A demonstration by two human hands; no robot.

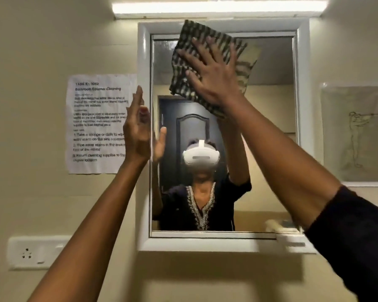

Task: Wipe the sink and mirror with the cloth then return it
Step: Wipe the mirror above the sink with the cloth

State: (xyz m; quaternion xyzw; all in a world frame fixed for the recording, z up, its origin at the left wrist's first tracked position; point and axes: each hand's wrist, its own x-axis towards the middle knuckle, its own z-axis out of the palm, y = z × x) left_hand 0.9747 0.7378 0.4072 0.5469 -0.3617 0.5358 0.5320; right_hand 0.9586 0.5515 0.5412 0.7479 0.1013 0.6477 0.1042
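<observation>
The right hand (212,75) presses flat on the cloth (196,62), fingers spread wide and palm down, so the fabric is pinned against the mirror (271,149) rather than pinched; nothing is curled around it. A flat, open palm makes sense here: it spreads pressure over a broad patch of glass and lets the cloth slide without bunching. The cloth, checked dark and light, sits under and around that palm in the upper part of the mirror. Its top corner laps above the fingertips onto the white frame (144,136), and its lower edge hangs loose below the heel of the hand.

The left hand (138,129) is empty and open, fingers straight and together, held edge-on well to the left of the grip, at the frame's left side. Whether it touches the frame I cannot tell (it may be steadying, or just raised for balance).

For room: above the grip the frame's top rail is touching-close, so there is little travel upward. To the right of the grip, bare glass runs to the frame's right side; below it, most of the mirror is open down to the bottom rail. My judgement is that the mirror step is in hand, with the lower glass the obvious ground for further strokes. The sink is out of view, so its state cannot be judged, and the return of the cloth is not yet done.
</observation>
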